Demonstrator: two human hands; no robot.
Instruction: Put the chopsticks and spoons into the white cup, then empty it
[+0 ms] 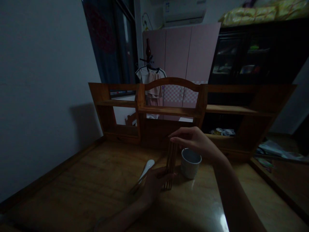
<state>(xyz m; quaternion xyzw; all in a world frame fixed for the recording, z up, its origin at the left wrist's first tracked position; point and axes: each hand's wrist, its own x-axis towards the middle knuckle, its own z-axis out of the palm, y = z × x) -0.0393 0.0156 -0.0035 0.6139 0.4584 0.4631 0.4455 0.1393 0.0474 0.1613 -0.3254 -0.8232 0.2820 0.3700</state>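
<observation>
A bundle of wooden chopsticks stands upright on the wooden desk. My right hand is closed over the top ends of the bundle. My left hand grips the lower part near the desk surface. Just right of the bundle stands a white cup. Left of my left hand, a white spoon lies on the desk. A loose chopstick lies beside the spoon.
A wooden shelf unit rises along the back of the desk. A raised rim runs along the desk's left edge by the wall. Behind stand a pink wardrobe and a dark cabinet. The room is dim.
</observation>
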